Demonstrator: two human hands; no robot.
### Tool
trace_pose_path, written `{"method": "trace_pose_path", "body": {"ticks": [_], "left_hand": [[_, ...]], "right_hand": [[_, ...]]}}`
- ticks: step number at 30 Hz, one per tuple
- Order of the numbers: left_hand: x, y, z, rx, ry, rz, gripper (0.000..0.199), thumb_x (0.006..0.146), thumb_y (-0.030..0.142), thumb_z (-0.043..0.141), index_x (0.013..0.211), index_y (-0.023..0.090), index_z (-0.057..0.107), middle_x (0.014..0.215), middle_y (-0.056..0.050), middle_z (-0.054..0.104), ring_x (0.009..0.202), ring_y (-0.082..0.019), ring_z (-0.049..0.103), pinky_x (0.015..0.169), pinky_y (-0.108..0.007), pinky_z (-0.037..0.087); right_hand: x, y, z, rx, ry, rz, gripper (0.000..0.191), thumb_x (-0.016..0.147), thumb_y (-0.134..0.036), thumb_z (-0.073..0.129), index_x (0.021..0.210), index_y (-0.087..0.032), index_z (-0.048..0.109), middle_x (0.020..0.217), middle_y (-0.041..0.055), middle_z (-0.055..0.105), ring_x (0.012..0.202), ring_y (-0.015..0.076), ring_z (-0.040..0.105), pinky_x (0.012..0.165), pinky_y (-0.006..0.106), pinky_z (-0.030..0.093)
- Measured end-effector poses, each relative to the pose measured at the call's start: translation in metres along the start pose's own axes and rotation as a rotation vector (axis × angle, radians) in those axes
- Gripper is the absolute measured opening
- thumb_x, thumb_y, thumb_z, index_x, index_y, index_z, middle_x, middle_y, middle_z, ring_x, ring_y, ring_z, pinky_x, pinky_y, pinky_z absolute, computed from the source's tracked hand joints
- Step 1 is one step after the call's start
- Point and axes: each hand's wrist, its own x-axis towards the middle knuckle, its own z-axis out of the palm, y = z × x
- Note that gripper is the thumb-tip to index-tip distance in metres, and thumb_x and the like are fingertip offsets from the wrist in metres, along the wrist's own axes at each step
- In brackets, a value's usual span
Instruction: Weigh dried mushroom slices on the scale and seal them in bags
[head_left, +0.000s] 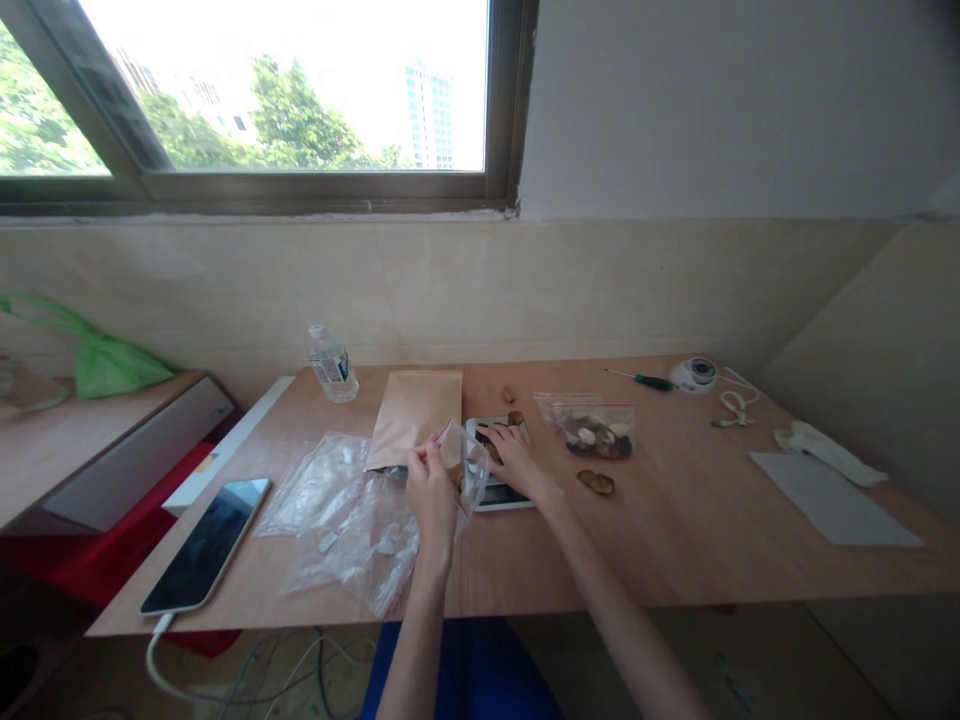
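Note:
My left hand is closed on the edge of a clear zip bag, whose mouth gapes toward the right; something brown shows inside. Over a small white kitchen scale reaches my right hand, its fingers stretched out above brown dried slices on the top. One such slice shows past the fingers, at the scale's far corner. Another dried slice lies on the table right of the scale, and a smaller brown piece sits behind it. Under my fingertips the contact is partly hidden.
Left are a brown paper bag, empty clear bags, a water bottle and a charging phone. Right are a filled zip bag, a screwdriver, a white dome camera and a pale sheet.

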Motion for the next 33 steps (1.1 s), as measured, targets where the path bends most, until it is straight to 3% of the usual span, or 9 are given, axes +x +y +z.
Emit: {"method": "trace_pose_path", "body": {"ticks": [5,12,15,18,20,22,26,33], "left_hand": [[0.001,-0.001,0.003,-0.008,-0.010,0.009,0.026,0.082,0.042,0.043,0.073,0.019,0.051,0.069,-0.001,0.058,0.070,-0.019,0.055,0.064,-0.029,0.038],[0.004,-0.006,0.006,-0.009,-0.018,0.009,0.025,0.083,0.042,0.040,0.075,0.020,0.049,0.074,-0.002,0.059,0.075,-0.020,0.055,0.067,-0.030,0.038],[0.005,-0.006,0.007,0.019,-0.012,0.000,0.025,0.083,0.042,0.039,0.075,0.020,0.048,0.074,-0.002,0.058,0.075,-0.021,0.054,0.068,-0.031,0.038],[0.005,-0.003,0.009,0.037,-0.020,-0.018,0.023,0.083,0.040,0.038,0.075,0.020,0.046,0.073,-0.002,0.057,0.075,-0.021,0.054,0.069,-0.032,0.038],[0.004,0.000,0.012,0.029,-0.031,-0.026,0.022,0.083,0.039,0.038,0.074,0.020,0.045,0.073,-0.002,0.057,0.075,-0.021,0.054,0.070,-0.032,0.038],[0.002,0.003,0.014,0.008,-0.041,-0.028,0.021,0.084,0.037,0.037,0.075,0.020,0.045,0.074,-0.002,0.057,0.076,-0.020,0.055,0.070,-0.032,0.038],[-0.003,0.007,0.018,-0.017,-0.039,-0.061,0.020,0.085,0.036,0.036,0.078,0.020,0.046,0.076,-0.003,0.057,0.077,-0.021,0.055,0.071,-0.032,0.039],[-0.011,0.006,0.021,-0.089,-0.021,-0.116,0.018,0.085,0.034,0.036,0.079,0.019,0.044,0.081,-0.004,0.056,0.079,-0.019,0.053,0.073,-0.032,0.039]], "right_hand": [[-0.001,-0.002,-0.005,-0.017,0.027,-0.036,0.038,0.083,-0.028,0.054,0.119,-0.018,0.052,0.109,0.0110,0.058,0.101,0.0250,0.051,0.087,0.039,0.041],[-0.002,0.004,-0.005,0.307,0.116,-0.020,0.024,0.082,-0.018,0.051,0.105,-0.019,0.059,0.102,0.0079,0.059,0.094,0.0181,0.057,0.083,0.031,0.045],[-0.003,-0.004,-0.023,0.518,0.277,0.065,0.022,0.079,-0.027,0.056,0.099,-0.019,0.061,0.098,0.0069,0.063,0.092,0.0191,0.059,0.082,0.033,0.046],[-0.005,-0.025,-0.052,0.875,0.418,0.249,0.027,0.076,-0.040,0.058,0.091,-0.017,0.060,0.076,0.0034,0.064,0.068,0.0160,0.060,0.061,0.027,0.049],[-0.005,-0.041,-0.070,1.133,0.413,0.332,0.032,0.074,-0.046,0.059,0.086,-0.016,0.058,0.063,-0.0004,0.060,0.053,0.0123,0.055,0.046,0.022,0.044],[-0.005,-0.055,-0.081,1.274,0.327,0.349,0.033,0.072,-0.047,0.061,0.081,-0.016,0.055,0.059,-0.0022,0.057,0.047,0.0109,0.053,0.041,0.020,0.040],[-0.004,-0.067,-0.079,1.178,0.147,0.368,0.033,0.072,-0.049,0.060,0.078,-0.018,0.053,0.054,-0.0035,0.054,0.042,0.0108,0.050,0.037,0.020,0.036],[-0.001,-0.070,-0.070,0.522,0.212,0.214,0.023,0.078,-0.040,0.055,0.074,-0.018,0.058,0.068,0.0015,0.060,0.062,0.0142,0.053,0.057,0.024,0.040]]}}
